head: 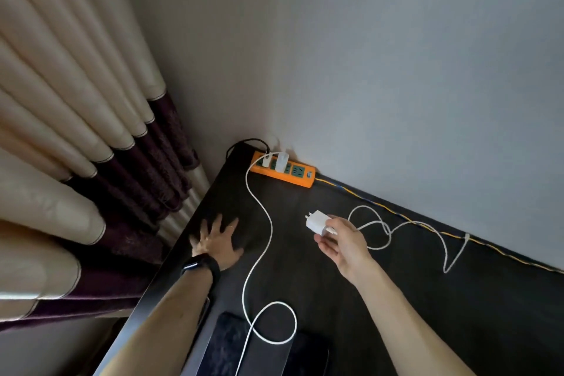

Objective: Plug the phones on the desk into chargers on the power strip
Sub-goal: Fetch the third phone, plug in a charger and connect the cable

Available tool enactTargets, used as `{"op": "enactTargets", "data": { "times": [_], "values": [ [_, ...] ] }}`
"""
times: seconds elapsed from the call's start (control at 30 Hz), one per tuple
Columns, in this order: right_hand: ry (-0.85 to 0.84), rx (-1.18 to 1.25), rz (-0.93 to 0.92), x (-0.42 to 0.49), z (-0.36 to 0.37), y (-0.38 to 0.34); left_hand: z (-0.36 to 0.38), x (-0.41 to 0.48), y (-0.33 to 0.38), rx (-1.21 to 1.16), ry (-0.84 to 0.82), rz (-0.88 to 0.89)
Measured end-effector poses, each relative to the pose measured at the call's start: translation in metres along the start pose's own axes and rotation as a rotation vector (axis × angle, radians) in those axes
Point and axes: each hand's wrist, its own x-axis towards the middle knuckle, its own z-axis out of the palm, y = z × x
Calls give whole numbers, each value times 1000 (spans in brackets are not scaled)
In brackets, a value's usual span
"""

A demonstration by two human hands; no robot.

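Observation:
An orange power strip (300, 178) lies in the desk's far corner against the wall, with two white chargers (280, 162) plugged into it. My right hand (345, 246) holds a third white charger (317, 223) above the desk, prongs pointing toward the strip; its white cable (447, 253) trails right in loops. A long white cable (265, 217) runs from the strip down to a loop over two dark phones (229, 342) at the near edge. My left hand (218, 241) rests flat on the desk with fingers spread, a black band on its wrist.
The dark desk (427, 299) fits into a corner of grey wall. A yellow and blue cord (396, 214) runs from the strip along the wall to the right. Cream and purple curtains (76, 131) hang left of the desk.

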Motion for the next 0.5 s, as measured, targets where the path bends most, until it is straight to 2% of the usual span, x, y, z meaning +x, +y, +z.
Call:
{"op": "enactTargets", "data": {
  "times": [0.07, 0.17, 0.27, 0.5],
  "values": [
    [47, -80, -32, 18, 14, -14, -1, 12, -8, -16, -70, 35],
    [114, -206, -117, 49, 35, -34, 5, 20, -14, -15, -58, 47],
    [185, -422, -289, 81, 55, -50, 8, 24, -13, -15, -54, 40],
    [250, -711, -521, 127, 97, -69, 10, 28, -16, -75, -76, 40]
  ]
}}
